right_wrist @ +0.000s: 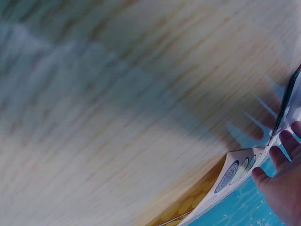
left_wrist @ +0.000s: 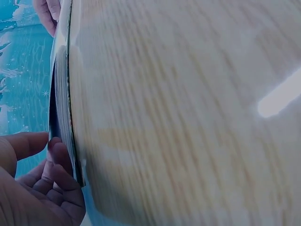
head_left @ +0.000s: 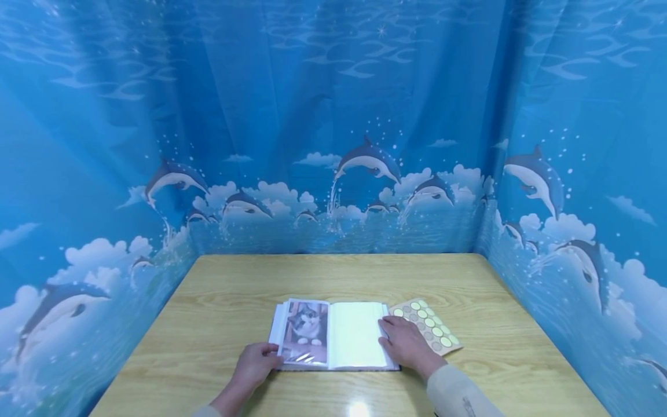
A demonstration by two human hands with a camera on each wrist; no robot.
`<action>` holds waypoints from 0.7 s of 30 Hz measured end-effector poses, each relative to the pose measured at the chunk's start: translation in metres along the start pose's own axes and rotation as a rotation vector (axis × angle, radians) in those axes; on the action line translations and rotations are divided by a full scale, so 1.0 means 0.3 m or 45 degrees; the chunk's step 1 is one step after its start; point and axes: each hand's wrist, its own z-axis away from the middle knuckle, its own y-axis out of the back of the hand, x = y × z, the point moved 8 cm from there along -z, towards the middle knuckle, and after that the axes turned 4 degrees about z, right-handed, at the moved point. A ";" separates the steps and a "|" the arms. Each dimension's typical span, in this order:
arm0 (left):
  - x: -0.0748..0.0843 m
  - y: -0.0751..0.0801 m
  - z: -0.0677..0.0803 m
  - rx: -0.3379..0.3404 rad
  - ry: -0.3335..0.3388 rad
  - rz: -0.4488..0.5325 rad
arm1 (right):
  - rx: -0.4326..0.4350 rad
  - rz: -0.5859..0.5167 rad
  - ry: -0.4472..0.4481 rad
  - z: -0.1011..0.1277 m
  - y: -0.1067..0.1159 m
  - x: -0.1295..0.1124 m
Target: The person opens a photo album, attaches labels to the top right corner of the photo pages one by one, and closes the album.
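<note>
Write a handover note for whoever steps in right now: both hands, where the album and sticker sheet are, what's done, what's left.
Left hand: grips the near left corner of the open photo album.
Right hand: rests flat on the album's right edge, fingers straight.
Album: lies open on the wooden table; left page shows a cat photo, right page is blank white.
Sticker sheet: flat on the table, right of the album, with its near left part under the right hand; some round stickers are yellow-green, others plain.
Done: album open and steadied.
Left: apparently the blank page; no sticker is lifted yet.
</note>
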 end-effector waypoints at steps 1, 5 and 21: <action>-0.003 0.001 0.000 0.003 0.016 0.000 | 0.002 -0.003 0.001 0.000 0.002 -0.001; -0.009 0.007 0.002 0.012 0.031 -0.013 | 0.005 0.005 0.004 -0.001 0.004 -0.003; 0.079 0.043 -0.015 0.089 -0.089 -0.024 | 0.003 0.025 -0.002 -0.007 0.003 -0.001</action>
